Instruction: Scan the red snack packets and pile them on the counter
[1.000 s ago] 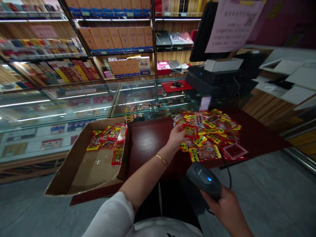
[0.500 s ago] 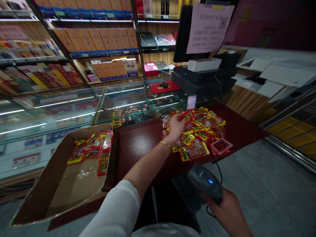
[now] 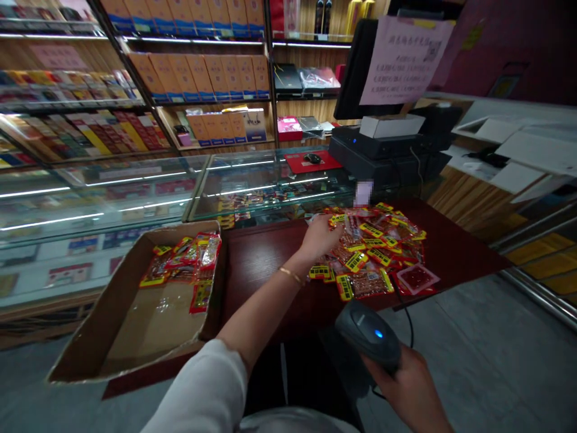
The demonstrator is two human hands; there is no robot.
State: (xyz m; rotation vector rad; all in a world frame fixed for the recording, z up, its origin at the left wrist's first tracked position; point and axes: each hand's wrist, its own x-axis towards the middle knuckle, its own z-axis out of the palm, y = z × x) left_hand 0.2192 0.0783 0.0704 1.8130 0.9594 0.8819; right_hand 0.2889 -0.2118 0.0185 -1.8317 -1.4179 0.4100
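My left hand (image 3: pixel 321 236) reaches over a heap of snack packets (image 3: pixel 367 252) on the dark red counter. Its fingers close at the heap's left side on a snack packet (image 3: pixel 351 227) with red and yellow print; the fingertips are partly hidden. Wrapped around a dark barcode scanner (image 3: pixel 369 337) with a lit blue light is my right hand (image 3: pixel 408 382), low and in front of the counter's edge. To the left, an open cardboard box (image 3: pixel 135 328) holds several similar packets (image 3: pixel 192 260) toward its far end.
A glass display case (image 3: pixel 148 192) runs behind the counter (image 3: pixel 252 258). At the back right stand a monitor with a paper sign (image 3: pixel 401 60) and black equipment below it. A mouse (image 3: pixel 312 159) lies on a red mat. The scanner's cable (image 3: pixel 411 328) hangs near the counter's edge.
My left hand has lowered a little, with the packet now down against the heap instead of raised above it. The scanner has shifted slightly left. The whole view has turned somewhat left.
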